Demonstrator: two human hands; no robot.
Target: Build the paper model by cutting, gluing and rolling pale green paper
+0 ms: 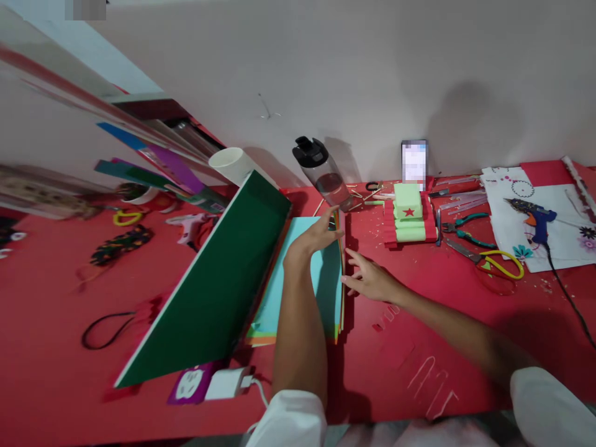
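Observation:
A stack of coloured paper (265,310) lies on the red table, light blue on top with orange, green and yellow edges showing below. My left hand (316,237) is over the stack's upper right corner, thumb and fingers apart at the edge. Beside the stack's right edge is my right hand (370,277), its fingers spread and their tips at or very near the sheets. A large dark green panel (209,292) with a white edge leans up and leftward along the stack's left side; whether they are joined is hidden.
Behind the stack stand a bottle (323,174) and a white cylinder (233,162). Rightward are a lit phone (414,162), a green box with a red star (408,202), pliers (470,230), yellow-handled scissors (496,262) and a glue gun (537,220). A white charger (227,383) sits near the front edge.

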